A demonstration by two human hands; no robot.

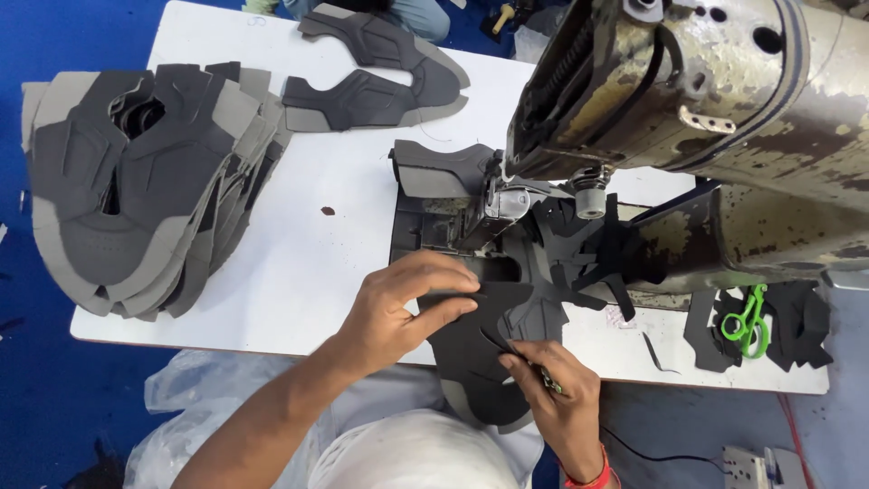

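My left hand [407, 303] lies flat on a dark grey shoe upper piece [480, 362], pressing it down near the needle area of the sewing machine [670, 91]. My right hand [557, 385] pinches the same piece at its lower right edge, with a small tool tucked in the fingers. The piece runs from the presser foot [507, 204] toward me and hangs over the table's front edge. Small black cut pieces [588, 254] lie fanned out just right of the needle.
A tall fanned stack of grey and black shoe uppers [136, 181] sits at the left of the white table [308, 263]. Two more uppers [380, 81] lie at the back. Green thread snips [747, 321] rest on black scraps at the right. A plastic bag [195, 389] hangs below.
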